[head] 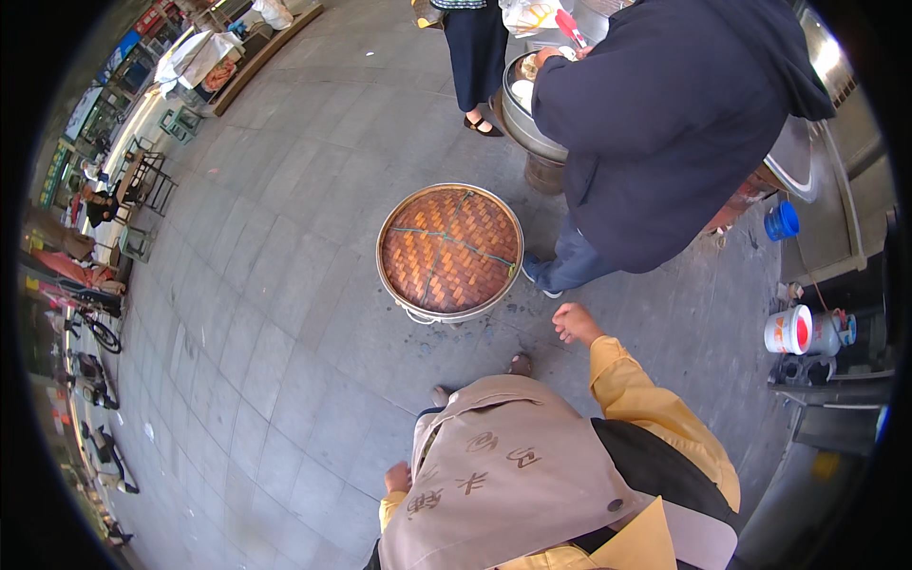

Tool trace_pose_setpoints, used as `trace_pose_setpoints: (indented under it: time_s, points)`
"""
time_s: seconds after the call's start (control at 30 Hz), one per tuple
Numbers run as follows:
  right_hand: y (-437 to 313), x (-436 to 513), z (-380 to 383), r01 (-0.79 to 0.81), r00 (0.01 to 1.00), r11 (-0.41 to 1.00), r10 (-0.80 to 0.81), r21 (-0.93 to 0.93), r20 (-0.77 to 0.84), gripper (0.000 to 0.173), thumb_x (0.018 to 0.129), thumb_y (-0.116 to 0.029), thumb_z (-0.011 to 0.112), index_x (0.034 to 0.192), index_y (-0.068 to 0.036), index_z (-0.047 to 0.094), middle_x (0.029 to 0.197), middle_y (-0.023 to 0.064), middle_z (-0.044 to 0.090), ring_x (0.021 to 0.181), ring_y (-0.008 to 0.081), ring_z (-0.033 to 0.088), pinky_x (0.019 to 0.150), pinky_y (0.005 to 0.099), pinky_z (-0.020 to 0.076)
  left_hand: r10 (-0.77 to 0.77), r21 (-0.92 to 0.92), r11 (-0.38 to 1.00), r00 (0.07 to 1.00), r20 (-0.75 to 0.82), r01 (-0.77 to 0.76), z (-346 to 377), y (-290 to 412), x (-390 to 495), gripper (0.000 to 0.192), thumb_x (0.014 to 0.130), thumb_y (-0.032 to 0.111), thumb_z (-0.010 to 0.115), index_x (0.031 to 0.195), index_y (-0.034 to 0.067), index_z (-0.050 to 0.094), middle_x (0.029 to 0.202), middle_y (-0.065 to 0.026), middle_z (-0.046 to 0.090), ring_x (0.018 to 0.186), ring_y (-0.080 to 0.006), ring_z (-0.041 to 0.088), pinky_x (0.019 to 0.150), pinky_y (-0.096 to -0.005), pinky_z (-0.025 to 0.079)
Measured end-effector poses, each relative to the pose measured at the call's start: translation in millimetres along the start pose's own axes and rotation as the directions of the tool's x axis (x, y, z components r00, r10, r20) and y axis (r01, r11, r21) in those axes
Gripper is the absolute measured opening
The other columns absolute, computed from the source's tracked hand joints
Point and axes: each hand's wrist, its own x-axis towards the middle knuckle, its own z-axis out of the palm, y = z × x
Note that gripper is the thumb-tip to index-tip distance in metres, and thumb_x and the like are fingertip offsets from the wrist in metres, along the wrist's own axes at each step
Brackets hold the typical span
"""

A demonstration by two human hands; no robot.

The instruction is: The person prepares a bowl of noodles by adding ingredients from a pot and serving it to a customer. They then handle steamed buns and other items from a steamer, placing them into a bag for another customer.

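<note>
My right hand [576, 323] reaches out over the pavement from a yellow sleeve, with its fingers curled and nothing visible in them. My left hand [397, 477] hangs low at my side by the apron [499, 442]; its fingers are partly hidden. Ahead of me a round steamer with a woven bamboo lid [450, 249] stands low above the ground. Green cord crosses the lid, and a metal handle [422, 318] shows at the near rim. My right hand is to the right of this steamer and apart from it.
A person in a dark jacket [670, 128] stands at the upper right, holding red tongs [568, 27] over a steamer pot [538, 139] with buns. Another person [474, 64] stands beyond. Right: blue bucket [781, 221], white bucket [787, 330], gas cylinder [830, 333]. Left: stools [179, 124], scooters [103, 456].
</note>
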Motion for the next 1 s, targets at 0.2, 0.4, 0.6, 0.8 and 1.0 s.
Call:
trace_pose_setpoints:
  time_s: [0.2, 0.4, 0.6, 0.8, 1.0]
  points:
    - [-17.1, 1.6, 13.2, -0.028, 1.000, 0.997, 0.028, 0.079, 0.005, 0.011, 0.092, -0.016, 0.064, 0.096, -0.005, 0.065, 0.076, 0.0101, 0.068, 0.057, 0.0208, 0.065, 0.049, 0.0366, 0.0543, -0.270, -0.711, 0.675, 0.963, 0.008, 0.195, -46.7, 127.1, 63.5, 0.037, 0.098, 0.034, 0.052, 0.119, 0.004, 0.060, 0.101, -0.0166, 0.066, 0.073, -0.0316, 0.065, 0.057, -0.0461, 0.057]
    - [11.0, 3.8, 33.1, -0.053, 0.985, 0.988, 0.076, 0.142, -0.157, 0.017, 0.092, -0.019, 0.067, 0.090, -0.003, 0.065, 0.071, 0.0102, 0.066, 0.052, 0.0226, 0.063, 0.045, 0.0370, 0.0516, -0.125, -0.492, 0.836, 0.957, 0.262, 0.243, -95.1, 131.3, 193.2, 0.042, 0.100, 0.034, 0.052, 0.133, 0.007, 0.054, 0.109, -0.0191, 0.065, 0.083, -0.0385, 0.066, 0.064, -0.0527, 0.059]
    - [-94.9, -42.5, 68.5, 0.080, 0.950, 0.968, -0.002, 0.237, -0.311, 0.017, 0.092, -0.018, 0.068, 0.084, -0.003, 0.063, 0.064, 0.0064, 0.063, 0.049, 0.0179, 0.061, 0.042, 0.0344, 0.0486, -0.306, -0.371, 0.813, 0.871, 0.384, 0.449, -146.6, 169.5, 298.2, 0.040, 0.100, 0.029, 0.053, 0.135, 0.009, 0.052, 0.118, -0.0207, 0.063, 0.096, -0.0429, 0.065, 0.073, -0.0560, 0.060]
    - [-366.5, -101.3, 10.4, 0.680, 0.615, 0.730, -0.517, 0.068, -0.595, 0.020, 0.097, -0.011, 0.063, 0.079, -0.005, 0.058, 0.059, 0.0037, 0.058, 0.042, 0.0121, 0.053, 0.036, 0.0300, 0.0392, -0.162, -0.376, 0.895, 0.960, 0.230, 0.241, -222.6, 234.0, 352.8, 0.041, 0.099, 0.026, 0.053, 0.133, 0.004, 0.051, 0.113, -0.0207, 0.062, 0.094, -0.0402, 0.066, 0.070, -0.0556, 0.061]
    - [-551.3, -214.7, -59.0, 0.863, 0.099, 0.412, -0.706, -0.292, -0.701, 0.024, 0.094, -0.021, 0.066, 0.083, -0.001, 0.061, 0.064, 0.0025, 0.061, 0.055, 0.0102, 0.057, 0.052, 0.0270, 0.0458, -0.038, -0.352, 0.927, 0.964, 0.262, 0.132, -225.0, 265.2, 361.8, 0.034, 0.098, 0.025, 0.052, 0.127, 0.007, 0.054, 0.103, -0.0170, 0.064, 0.082, -0.0337, 0.067, 0.061, -0.0496, 0.061]
